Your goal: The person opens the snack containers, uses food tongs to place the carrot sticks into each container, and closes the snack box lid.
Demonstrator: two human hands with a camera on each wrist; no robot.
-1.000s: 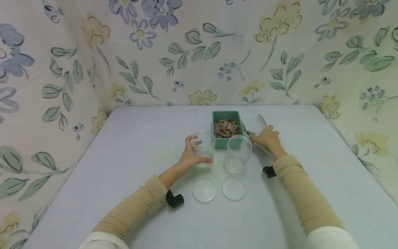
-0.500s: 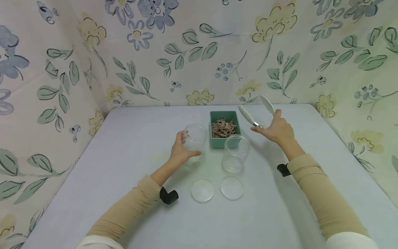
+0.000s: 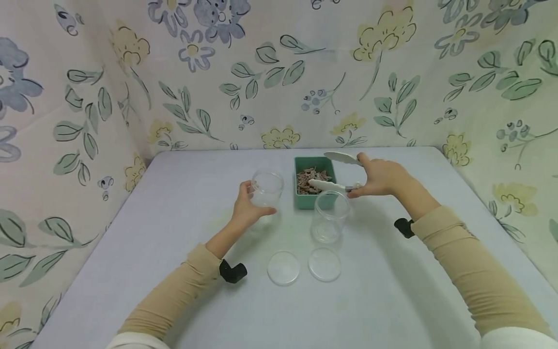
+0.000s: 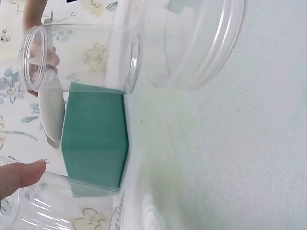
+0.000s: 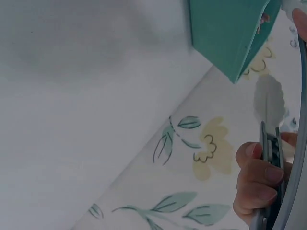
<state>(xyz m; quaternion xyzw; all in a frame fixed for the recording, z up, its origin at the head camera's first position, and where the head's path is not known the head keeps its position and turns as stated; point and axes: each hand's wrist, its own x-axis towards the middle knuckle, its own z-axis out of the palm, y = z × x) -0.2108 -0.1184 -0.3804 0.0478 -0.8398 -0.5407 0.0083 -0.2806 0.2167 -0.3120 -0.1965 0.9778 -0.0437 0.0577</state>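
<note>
My left hand (image 3: 247, 209) grips a clear jar (image 3: 268, 190) round its side, left of a green box (image 3: 304, 202). Part of this jar (image 4: 62, 203) also shows in the left wrist view, beside the thumb. Small brown dried pieces (image 3: 308, 177) fill the box. Over the box's right side, my right hand (image 3: 383, 177) holds tongs (image 3: 326, 185) with white tips spread apart, nothing between them. In the right wrist view, curled fingers (image 5: 259, 184) wrap the tongs' handle. A second clear jar (image 3: 327, 229) stands upright in front of the box.
Two clear round lids, a left lid (image 3: 283, 268) and a right lid (image 3: 324, 264), lie flat on the white table (image 3: 196, 194), nearer than the jars. A flower-patterned cloth (image 3: 244, 106) hangs behind the table and along its sides.
My right hand has picked up the tongs from right of the box, raised them and swung them left over it. The left hand has moved the jar left and farther back.
</note>
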